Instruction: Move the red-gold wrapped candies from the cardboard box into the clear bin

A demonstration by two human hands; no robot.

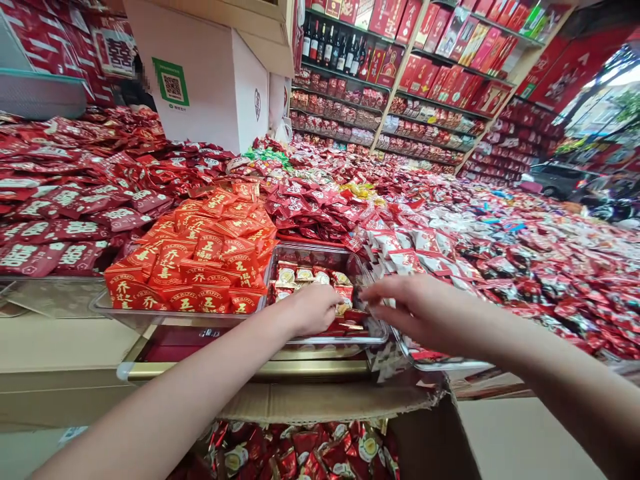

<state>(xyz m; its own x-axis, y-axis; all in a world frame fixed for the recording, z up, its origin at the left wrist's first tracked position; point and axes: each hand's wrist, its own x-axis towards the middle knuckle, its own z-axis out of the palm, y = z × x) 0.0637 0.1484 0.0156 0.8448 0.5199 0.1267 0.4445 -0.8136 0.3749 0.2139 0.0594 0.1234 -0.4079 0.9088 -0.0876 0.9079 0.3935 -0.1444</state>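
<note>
Head view: the left hand (315, 310) was inside the clear tray (320, 342), low over the small wrapped packets (305, 273). Its fingers were bent inward at the packets; whether that grip had closed on one could not be told, as the back of the hand hid the fingertips. The right hand (413, 300) was above the tray's right side, its grip loosely open with the fingers spread, and no packet was seen in it.

The packets lay in the tray, face up toward its far side and less evenly near the right-hand corner. In the inspector's judgement, sound handling called for light fingertip contact on the wrapper edges, so that the contents were not crushed. Packets were best set down flat from low over the layer, label up, in line with those at the far side. The near right corner, where some lay tilted, merited the most attention.

The orange packets (200, 260) were heaped above the rim of their container just beside the tray, on the left; a brush of the left forearm (200, 393) risked a slide, so a raised elbow was advisable. The white-and-red packets (410, 247) stood close on the right and could mix in if the right hand swept sideways. An open cardboard box (320, 402) with more red packets (367, 445) was below the tray's near edge.
</note>
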